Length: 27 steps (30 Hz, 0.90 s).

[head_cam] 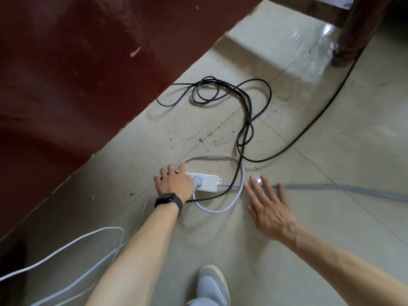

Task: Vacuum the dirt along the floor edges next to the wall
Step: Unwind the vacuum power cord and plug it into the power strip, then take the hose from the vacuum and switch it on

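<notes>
Right now we have the left hand palm-down over the near end of a white plastic power strip, fingers spread across it. A thin black rubber cord runs in under that wrist, so we judge the hand is there to seat or steady a plug. Whether it pinches one underneath, we cannot tell; the palm hides it.

The right hand is flat and fully open, fingers straight and splayed, holding nothing. Its fingertips overlap a thick grey cable leaving the strip's far end, probably for bracing or balance, though we cannot say if it touches.

Dirt is the task's thing: dark specks and crumbs scattered on the pale glossy floor tiles, just beyond both hands, between them and the dark red wall. It is loose, dry-looking and thin, thickest along a tile joint. More grit lies further out past the cord loops. No vacuum is in view, so we read this as power setup, with cleaning not yet begun.
</notes>
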Each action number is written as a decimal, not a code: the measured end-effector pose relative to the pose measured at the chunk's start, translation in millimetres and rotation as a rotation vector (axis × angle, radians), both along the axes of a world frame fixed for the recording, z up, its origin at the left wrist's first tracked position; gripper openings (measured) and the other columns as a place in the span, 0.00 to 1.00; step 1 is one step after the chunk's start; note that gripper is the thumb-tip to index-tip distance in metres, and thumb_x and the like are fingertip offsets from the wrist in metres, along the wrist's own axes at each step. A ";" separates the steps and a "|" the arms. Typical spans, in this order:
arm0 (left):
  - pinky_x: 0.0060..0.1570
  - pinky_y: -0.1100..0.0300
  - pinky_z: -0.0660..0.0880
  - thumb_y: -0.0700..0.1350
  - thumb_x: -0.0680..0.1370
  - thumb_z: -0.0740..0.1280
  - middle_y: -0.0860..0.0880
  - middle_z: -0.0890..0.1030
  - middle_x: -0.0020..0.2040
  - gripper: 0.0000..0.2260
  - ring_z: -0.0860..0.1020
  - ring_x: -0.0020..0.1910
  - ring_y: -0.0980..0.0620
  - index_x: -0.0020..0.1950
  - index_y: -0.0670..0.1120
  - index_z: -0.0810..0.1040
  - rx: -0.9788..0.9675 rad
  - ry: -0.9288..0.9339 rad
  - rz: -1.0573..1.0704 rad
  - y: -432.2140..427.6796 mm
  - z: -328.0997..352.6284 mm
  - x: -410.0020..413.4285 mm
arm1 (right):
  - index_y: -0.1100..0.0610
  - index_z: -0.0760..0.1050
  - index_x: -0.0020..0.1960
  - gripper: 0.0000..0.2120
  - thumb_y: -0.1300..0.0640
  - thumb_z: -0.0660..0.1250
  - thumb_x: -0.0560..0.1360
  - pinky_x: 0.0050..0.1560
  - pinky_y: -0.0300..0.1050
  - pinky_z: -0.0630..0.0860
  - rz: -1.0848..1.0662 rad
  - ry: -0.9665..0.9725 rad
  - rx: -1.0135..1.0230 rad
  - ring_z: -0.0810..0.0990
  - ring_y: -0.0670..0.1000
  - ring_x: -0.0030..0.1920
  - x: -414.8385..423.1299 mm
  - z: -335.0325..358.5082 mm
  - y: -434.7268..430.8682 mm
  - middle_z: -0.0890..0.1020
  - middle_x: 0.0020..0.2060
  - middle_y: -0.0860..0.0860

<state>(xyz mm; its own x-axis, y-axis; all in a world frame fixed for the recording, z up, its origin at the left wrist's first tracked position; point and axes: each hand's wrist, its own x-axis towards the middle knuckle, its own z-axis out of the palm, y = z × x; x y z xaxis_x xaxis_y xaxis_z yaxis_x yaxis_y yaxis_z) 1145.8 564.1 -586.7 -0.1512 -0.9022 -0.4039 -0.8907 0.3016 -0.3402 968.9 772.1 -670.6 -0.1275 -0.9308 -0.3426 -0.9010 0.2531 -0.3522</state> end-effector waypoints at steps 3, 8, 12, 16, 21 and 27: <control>0.67 0.28 0.47 0.60 0.81 0.50 0.49 0.63 0.77 0.23 0.58 0.74 0.42 0.77 0.63 0.57 0.103 0.086 -0.042 36.3 -9.6 -20.5 | 0.55 0.65 0.81 0.31 0.44 0.51 0.81 0.73 0.69 0.52 -0.011 0.001 0.050 0.54 0.59 0.81 8.3 -7.4 -8.5 0.66 0.80 0.54; 0.67 0.25 0.42 0.62 0.83 0.43 0.55 0.50 0.82 0.28 0.48 0.80 0.46 0.81 0.55 0.47 0.136 -0.046 -0.133 35.8 -23.7 -9.7 | 0.48 0.42 0.85 0.35 0.39 0.37 0.79 0.79 0.61 0.35 0.054 -0.068 0.096 0.36 0.55 0.83 0.5 9.0 -34.4 0.41 0.84 0.49; 0.72 0.32 0.43 0.57 0.83 0.49 0.49 0.55 0.81 0.27 0.49 0.79 0.47 0.81 0.51 0.53 0.143 -0.148 -0.179 21.8 -15.9 -32.1 | 0.51 0.44 0.85 0.34 0.45 0.55 0.85 0.81 0.57 0.40 0.095 -0.137 0.149 0.41 0.53 0.84 -23.9 34.7 -31.9 0.45 0.84 0.50; 0.71 0.37 0.52 0.52 0.80 0.55 0.49 0.67 0.75 0.23 0.59 0.75 0.46 0.76 0.54 0.63 0.167 -0.054 -0.222 45.4 35.6 -92.5 | 0.51 0.53 0.84 0.32 0.49 0.60 0.84 0.81 0.56 0.50 0.031 -0.117 0.199 0.50 0.55 0.83 -67.9 94.5 2.2 0.57 0.83 0.50; 0.71 0.42 0.58 0.51 0.77 0.60 0.50 0.68 0.74 0.26 0.62 0.74 0.47 0.76 0.57 0.63 0.311 0.183 -0.444 132.5 158.0 -187.4 | 0.51 0.66 0.80 0.25 0.53 0.61 0.83 0.77 0.46 0.59 -0.266 -0.155 0.155 0.62 0.57 0.80 -130.1 242.1 76.2 0.71 0.77 0.49; 0.72 0.50 0.60 0.51 0.78 0.61 0.51 0.66 0.77 0.26 0.63 0.75 0.50 0.77 0.59 0.63 0.472 0.465 -0.658 230.4 370.8 -291.9 | 0.52 0.74 0.74 0.20 0.54 0.63 0.83 0.77 0.40 0.55 -0.654 -0.147 0.038 0.69 0.55 0.76 -201.8 473.3 170.2 0.78 0.71 0.49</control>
<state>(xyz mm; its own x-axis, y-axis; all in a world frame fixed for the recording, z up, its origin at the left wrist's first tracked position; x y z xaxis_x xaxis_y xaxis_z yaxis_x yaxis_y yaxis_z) 853.9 794.5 -215.9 -0.8121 -0.3357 -0.4773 -0.5076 0.8099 0.2939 767.1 942.3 -197.3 -0.6107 -0.6647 -0.4304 -0.5010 0.7452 -0.4401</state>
